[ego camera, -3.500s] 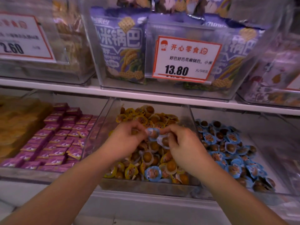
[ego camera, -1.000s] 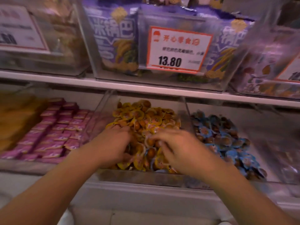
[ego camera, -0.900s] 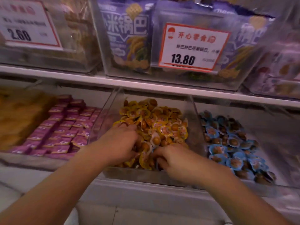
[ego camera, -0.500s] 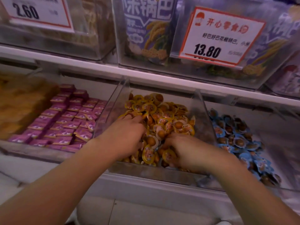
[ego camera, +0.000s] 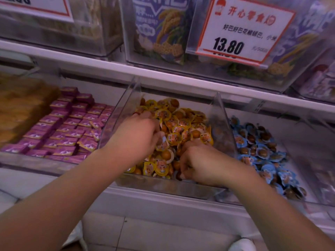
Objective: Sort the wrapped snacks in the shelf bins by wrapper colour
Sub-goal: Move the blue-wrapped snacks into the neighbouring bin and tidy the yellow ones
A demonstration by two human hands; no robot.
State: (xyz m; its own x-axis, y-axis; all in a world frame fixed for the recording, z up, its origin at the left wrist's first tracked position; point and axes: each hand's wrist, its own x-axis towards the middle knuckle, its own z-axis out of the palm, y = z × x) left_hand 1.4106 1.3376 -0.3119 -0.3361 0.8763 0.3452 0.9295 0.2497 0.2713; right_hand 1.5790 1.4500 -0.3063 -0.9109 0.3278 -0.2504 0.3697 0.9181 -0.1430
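left hand (ego camera: 137, 136) | fingers curled, buried in glossy round yellow-wrapped snacks (ego camera: 178, 124) | right hand (ego camera: 201, 162) | fingers curled into same pile, grip unclear | clear plastic bin (ego camera: 163, 187)

Hands (ego camera: 170, 151) in the middle bin (ego camera: 163, 187), between boxed packets (ego camera: 68, 127) left and more snacks (ego camera: 259, 151) right

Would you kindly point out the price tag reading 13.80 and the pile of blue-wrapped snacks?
white price tag reading 13.80 (ego camera: 243, 31), head view, on its printed middle.
pile of blue-wrapped snacks (ego camera: 261, 153), head view, on the pile's centre.
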